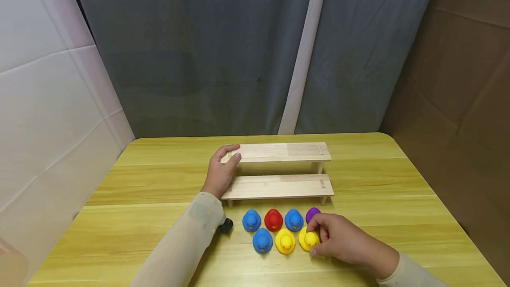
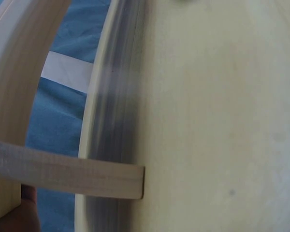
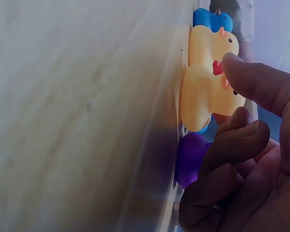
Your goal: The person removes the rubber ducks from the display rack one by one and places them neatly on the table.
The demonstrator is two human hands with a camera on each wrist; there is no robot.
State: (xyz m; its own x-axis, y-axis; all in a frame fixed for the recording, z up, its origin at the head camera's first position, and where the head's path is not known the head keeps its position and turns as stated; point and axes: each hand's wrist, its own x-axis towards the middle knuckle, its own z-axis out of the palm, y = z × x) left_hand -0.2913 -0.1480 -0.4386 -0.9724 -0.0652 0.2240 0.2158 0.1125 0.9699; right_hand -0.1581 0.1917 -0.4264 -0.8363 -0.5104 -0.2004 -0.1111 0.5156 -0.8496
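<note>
My left hand (image 1: 220,172) grips the left end of the upper board of a two-step wooden rack (image 1: 275,153), its thumb on top. In the left wrist view, part of that hand (image 2: 20,217) shows beside a wooden board (image 2: 5,193). My right hand (image 1: 346,240) has thumb and index finger on either side of the rightmost yellow rubber duck (image 1: 307,237), pinching it at the head. That duck (image 3: 195,99) still sits on the table in the right wrist view, with the right hand's other fingers curled near a purple duck (image 3: 191,159).
In front of the rack, another yellow duck (image 1: 285,241), a red duck (image 1: 273,220) and several blue ducks (image 1: 262,241) stand in two rows. A small black object (image 1: 226,226) lies by the left sleeve. Grey curtain (image 1: 191,56) hangs behind the wooden table (image 1: 139,180).
</note>
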